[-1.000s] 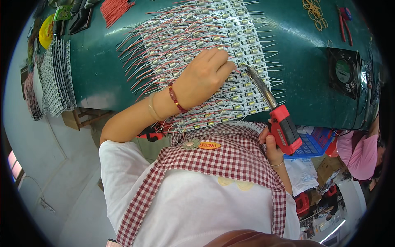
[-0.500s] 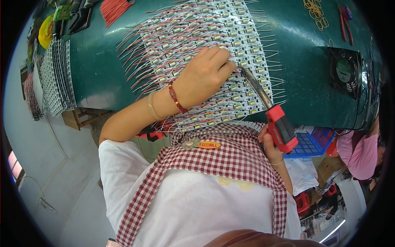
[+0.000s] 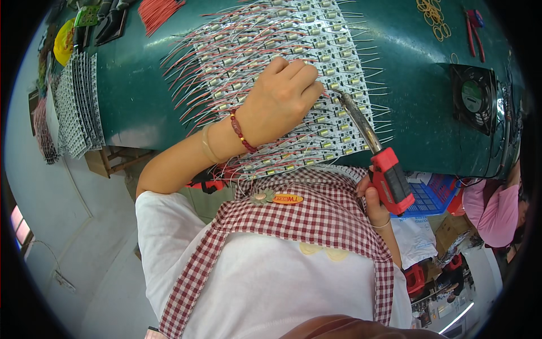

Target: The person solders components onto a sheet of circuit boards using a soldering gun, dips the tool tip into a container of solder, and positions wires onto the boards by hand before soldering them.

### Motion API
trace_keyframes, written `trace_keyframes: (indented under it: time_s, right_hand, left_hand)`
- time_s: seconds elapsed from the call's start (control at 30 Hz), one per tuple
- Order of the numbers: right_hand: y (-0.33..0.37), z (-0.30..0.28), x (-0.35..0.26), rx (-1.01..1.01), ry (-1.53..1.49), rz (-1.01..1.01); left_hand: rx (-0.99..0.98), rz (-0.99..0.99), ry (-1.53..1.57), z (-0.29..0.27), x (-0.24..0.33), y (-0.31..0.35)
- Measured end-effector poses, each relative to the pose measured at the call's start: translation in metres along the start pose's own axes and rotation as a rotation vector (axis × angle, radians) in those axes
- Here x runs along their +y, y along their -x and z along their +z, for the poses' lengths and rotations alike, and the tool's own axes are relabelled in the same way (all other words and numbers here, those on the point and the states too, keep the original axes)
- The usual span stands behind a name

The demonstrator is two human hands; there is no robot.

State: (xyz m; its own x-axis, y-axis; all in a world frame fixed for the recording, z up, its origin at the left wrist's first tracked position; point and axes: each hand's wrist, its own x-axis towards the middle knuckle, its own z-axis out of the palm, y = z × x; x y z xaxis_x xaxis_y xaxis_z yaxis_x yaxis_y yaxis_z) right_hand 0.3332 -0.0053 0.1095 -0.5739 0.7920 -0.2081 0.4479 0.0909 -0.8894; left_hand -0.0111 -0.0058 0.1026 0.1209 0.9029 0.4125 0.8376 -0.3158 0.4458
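Observation:
A wide sheet of white circuit boards point(image 3: 344, 141) lies on the green table, with rows of small yellowish parts and many thin red and white wires point(image 3: 192, 93) fanning off its left side. Over its middle my left hand point(image 3: 282, 101) is closed, thumb and fingers pinched at a thin wire; the fingertips are partly hidden. My right hand point(image 3: 375, 206), near the table's front edge, grips the red and black handle of a soldering iron point(image 3: 389, 181). The iron slants up and left, its dark tip close to my left fingertips at the boards.
A stack of similar boards point(image 3: 76, 107) stands at the left edge. Red wires point(image 3: 158, 14) lie at the back left. Rubber bands point(image 3: 432, 20), red-handled pliers point(image 3: 474, 34) and a black fan point(image 3: 474, 99) are on the right. A blue crate point(image 3: 429, 195) and another person's pink sleeve point(image 3: 488, 212) are beyond.
The soldering iron and my right hand have shifted slightly to the right, its tip a little farther from my left fingers. My left hand stays nearly in place, still pinched.

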Motion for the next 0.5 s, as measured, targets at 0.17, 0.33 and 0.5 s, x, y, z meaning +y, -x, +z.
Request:
trace_keyframes:
  time_s: [0.17, 0.33, 0.5]
  right_hand:
    - [0.005, 0.001, -0.006, 0.055, -0.101, 0.047]
    - [0.010, -0.007, -0.005, -0.005, -0.054, 0.018]
    - [0.011, -0.004, 0.002, -0.009, -0.023, 0.021]
  left_hand:
    - [0.030, 0.026, -0.112, -0.018, 0.010, -0.003]
    - [0.032, 0.015, 0.120, 0.001, 0.015, 0.007]
    - [0.020, -0.022, 0.155, 0.010, 0.014, 0.012]
